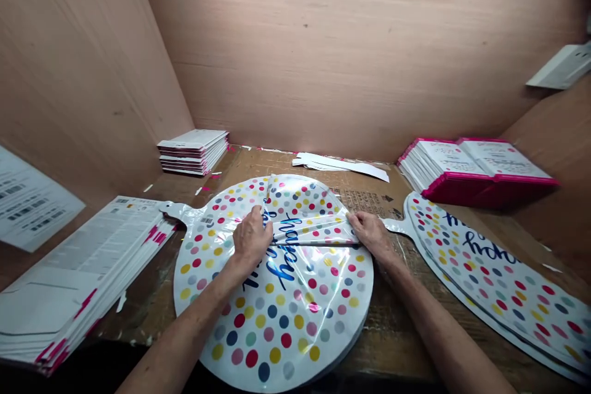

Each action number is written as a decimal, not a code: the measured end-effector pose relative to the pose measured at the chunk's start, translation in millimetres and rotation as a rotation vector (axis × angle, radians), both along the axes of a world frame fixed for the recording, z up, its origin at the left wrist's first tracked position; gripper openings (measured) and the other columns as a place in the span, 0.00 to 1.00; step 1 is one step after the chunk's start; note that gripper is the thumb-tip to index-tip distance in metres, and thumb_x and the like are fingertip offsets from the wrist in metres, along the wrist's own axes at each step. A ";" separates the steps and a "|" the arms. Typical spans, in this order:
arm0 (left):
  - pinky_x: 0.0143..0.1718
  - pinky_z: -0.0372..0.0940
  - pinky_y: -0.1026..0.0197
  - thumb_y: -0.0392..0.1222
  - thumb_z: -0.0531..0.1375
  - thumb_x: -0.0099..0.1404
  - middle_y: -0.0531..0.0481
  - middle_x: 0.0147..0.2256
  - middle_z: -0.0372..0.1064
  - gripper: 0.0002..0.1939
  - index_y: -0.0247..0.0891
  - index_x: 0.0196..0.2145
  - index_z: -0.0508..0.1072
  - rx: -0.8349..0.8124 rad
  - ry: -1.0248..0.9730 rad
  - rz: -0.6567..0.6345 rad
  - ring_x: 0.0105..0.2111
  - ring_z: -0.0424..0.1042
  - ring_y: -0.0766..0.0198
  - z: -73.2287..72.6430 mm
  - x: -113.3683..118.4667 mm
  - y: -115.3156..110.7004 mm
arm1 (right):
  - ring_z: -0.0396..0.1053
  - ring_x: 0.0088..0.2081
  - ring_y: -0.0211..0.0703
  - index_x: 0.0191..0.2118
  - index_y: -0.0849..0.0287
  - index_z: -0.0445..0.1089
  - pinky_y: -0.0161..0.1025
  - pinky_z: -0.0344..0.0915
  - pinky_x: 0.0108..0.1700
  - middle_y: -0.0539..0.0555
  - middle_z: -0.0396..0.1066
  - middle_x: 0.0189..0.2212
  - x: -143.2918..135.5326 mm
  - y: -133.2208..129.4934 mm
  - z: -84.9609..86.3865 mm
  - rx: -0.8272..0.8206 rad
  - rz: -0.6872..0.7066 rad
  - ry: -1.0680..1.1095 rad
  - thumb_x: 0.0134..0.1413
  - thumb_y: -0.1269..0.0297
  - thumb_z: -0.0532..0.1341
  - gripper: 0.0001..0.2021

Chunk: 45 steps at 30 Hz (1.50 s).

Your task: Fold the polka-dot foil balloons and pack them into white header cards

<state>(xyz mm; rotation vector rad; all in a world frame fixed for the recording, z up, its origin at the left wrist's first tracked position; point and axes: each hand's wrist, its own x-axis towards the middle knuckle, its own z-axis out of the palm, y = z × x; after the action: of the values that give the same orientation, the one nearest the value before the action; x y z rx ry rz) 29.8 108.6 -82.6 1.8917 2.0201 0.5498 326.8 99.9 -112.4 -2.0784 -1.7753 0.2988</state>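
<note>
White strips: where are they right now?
Head view, just right of centre: the white strips lie near the rear wall, beyond the held balloon and left of the pink-edged stack.

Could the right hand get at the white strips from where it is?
Probably yes: the strips lie uncovered beyond the balloon, with nothing upright between, though the right hand would likely need to release its grip.

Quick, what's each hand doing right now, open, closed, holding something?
Left hand: fingers curled on the dotted balloon; whether it grips cannot be told.
Right hand: closed, holding the dotted balloon near its right edge.
</note>
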 end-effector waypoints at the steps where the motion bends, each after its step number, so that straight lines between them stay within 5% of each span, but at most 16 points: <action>1: 0.47 0.67 0.51 0.39 0.53 0.65 0.36 0.51 0.72 0.24 0.34 0.58 0.64 0.088 0.048 -0.020 0.49 0.73 0.49 0.8 5.1 -0.9 | 0.68 0.31 0.46 0.27 0.59 0.68 0.37 0.55 0.31 0.56 0.72 0.27 -1.7 2.1 -0.5 -0.003 -0.010 -0.022 0.62 0.51 0.47 0.21; 5: 0.62 0.56 0.48 0.45 0.50 0.70 0.36 0.64 0.58 0.26 0.31 0.63 0.61 0.352 0.219 -0.319 0.65 0.55 0.48 -5.9 24.8 11.4 | 0.70 0.34 0.48 0.31 0.60 0.71 0.38 0.59 0.35 0.59 0.75 0.31 -6.5 5.1 1.0 -0.028 -0.030 -0.082 0.65 0.55 0.47 0.21; 9: 0.66 0.46 0.39 0.57 0.46 0.71 0.34 0.67 0.52 0.33 0.30 0.65 0.59 0.207 0.335 -0.412 0.68 0.47 0.42 -30.7 30.8 35.0 | 0.71 0.43 0.53 0.50 0.65 0.70 0.43 0.63 0.44 0.64 0.75 0.42 -16.2 -13.8 10.9 0.056 -0.018 -0.152 0.66 0.56 0.48 0.21; 12: 0.67 0.41 0.40 0.58 0.42 0.72 0.35 0.68 0.50 0.35 0.30 0.66 0.58 0.207 0.345 -0.405 0.69 0.45 0.44 -45.9 28.1 43.0 | 0.63 0.58 0.57 0.62 0.65 0.60 0.50 0.59 0.57 0.67 0.65 0.58 -37.0 -27.0 20.5 0.241 0.336 -0.335 0.63 0.58 0.54 0.25; 14: 0.68 0.39 0.41 0.59 0.40 0.72 0.36 0.68 0.48 0.36 0.30 0.67 0.57 0.204 0.322 -0.413 0.69 0.42 0.45 -49.1 25.6 44.9 | 0.61 0.59 0.56 0.60 0.64 0.62 0.50 0.58 0.61 0.66 0.63 0.60 -54.1 -23.6 24.9 0.190 0.583 -0.457 0.60 0.65 0.56 0.23; 16: 0.68 0.38 0.42 0.61 0.37 0.72 0.37 0.69 0.44 0.38 0.29 0.68 0.53 0.159 0.265 -0.407 0.70 0.39 0.45 -47.6 23.1 46.9 | 0.65 0.56 0.54 0.57 0.65 0.65 0.49 0.61 0.58 0.66 0.67 0.56 -68.6 -10.9 26.4 0.052 0.653 -0.544 0.59 0.72 0.54 0.20; 20: 0.68 0.40 0.45 0.62 0.31 0.72 0.37 0.71 0.37 0.42 0.28 0.69 0.47 0.064 0.131 -0.358 0.71 0.34 0.48 -41.9 19.0 52.0 | 0.67 0.54 0.55 0.54 0.68 0.66 0.47 0.64 0.54 0.69 0.69 0.53 -80.3 10.1 24.1 -0.042 0.593 -0.608 0.62 0.78 0.46 0.19; 23: 0.68 0.40 0.45 0.63 0.30 0.71 0.36 0.71 0.34 0.42 0.28 0.70 0.46 0.058 0.080 -0.327 0.70 0.34 0.48 -41.6 17.3 56.1 | 0.70 0.49 0.54 0.50 0.67 0.68 0.45 0.66 0.50 0.67 0.71 0.49 -69.2 0.6 27.7 -0.069 0.587 -0.616 0.61 0.80 0.46 0.18; 26: 0.68 0.40 0.46 0.62 0.31 0.72 0.36 0.71 0.35 0.41 0.28 0.70 0.46 0.047 0.052 -0.316 0.70 0.35 0.49 -41.6 15.5 61.3 | 0.73 0.44 0.51 0.47 0.64 0.69 0.41 0.66 0.44 0.64 0.74 0.45 -39.1 -22.6 44.4 -0.146 0.528 -0.572 0.60 0.79 0.49 0.15; 29: 0.68 0.41 0.46 0.61 0.37 0.73 0.33 0.70 0.38 0.39 0.27 0.68 0.49 0.038 0.046 -0.318 0.70 0.37 0.49 -33.5 14.4 58.6 | 0.74 0.41 0.50 0.43 0.62 0.71 0.40 0.64 0.40 0.61 0.76 0.41 -7.7 -44.8 71.7 -0.265 0.279 -0.584 0.62 0.75 0.51 0.12; 32: 0.67 0.47 0.46 0.63 0.48 0.69 0.31 0.68 0.48 0.37 0.28 0.61 0.63 0.130 -0.040 -0.299 0.69 0.45 0.45 -14.5 19.7 29.1 | 0.75 0.38 0.52 0.44 0.61 0.70 0.40 0.62 0.34 0.62 0.76 0.37 -7.5 -63.3 96.7 -0.285 0.052 -0.656 0.63 0.71 0.51 0.11; 35: 0.53 0.67 0.47 0.68 0.55 0.62 0.35 0.52 0.72 0.32 0.35 0.46 0.74 0.031 -0.378 -0.219 0.53 0.71 0.45 4.6 33.2 -26.5 | 0.75 0.36 0.51 0.50 0.65 0.68 0.40 0.63 0.33 0.64 0.76 0.37 -49.6 -80.3 104.7 -0.212 0.052 -0.600 0.63 0.71 0.51 0.13; 37: 0.34 0.73 0.53 0.72 0.54 0.60 0.40 0.39 0.77 0.35 0.37 0.48 0.71 -0.313 -0.752 -0.203 0.36 0.78 0.52 9.7 41.6 -61.6 | 0.75 0.35 0.49 0.54 0.66 0.65 0.40 0.66 0.33 0.64 0.76 0.39 -87.5 -92.1 96.8 -0.199 0.137 -0.486 0.64 0.70 0.51 0.16; 39: 0.25 0.70 0.60 0.70 0.58 0.58 0.45 0.32 0.76 0.34 0.36 0.46 0.70 -0.484 -1.044 -0.136 0.27 0.76 0.58 7.9 42.8 -82.9 | 0.75 0.38 0.50 0.58 0.66 0.62 0.41 0.70 0.36 0.66 0.75 0.45 -117.2 -105.0 80.1 -0.141 0.330 -0.328 0.64 0.66 0.55 0.19; 42: 0.25 0.69 0.64 0.54 0.68 0.54 0.49 0.27 0.74 0.23 0.34 0.39 0.71 -0.426 -1.262 0.044 0.24 0.74 0.63 2.2 21.7 -86.7 | 0.69 0.54 0.55 0.63 0.66 0.56 0.47 0.70 0.51 0.68 0.67 0.57 -128.8 -120.1 49.1 0.050 0.743 -0.124 0.57 0.56 0.63 0.33; 45: 0.26 0.71 0.64 0.38 0.70 0.50 0.49 0.27 0.75 0.16 0.32 0.36 0.71 -0.462 -1.330 0.128 0.24 0.75 0.63 6.0 -15.8 -77.4 | 0.58 0.64 0.56 0.68 0.69 0.48 0.52 0.60 0.63 0.70 0.59 0.64 -114.0 -119.5 24.9 0.287 1.002 -0.110 0.53 0.58 0.65 0.41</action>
<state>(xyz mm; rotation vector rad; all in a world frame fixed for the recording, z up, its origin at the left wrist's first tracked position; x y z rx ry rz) 14.0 31.2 -76.7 0.6957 1.1663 0.9195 212.7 -19.6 -87.5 -0.8958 -2.6131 0.1680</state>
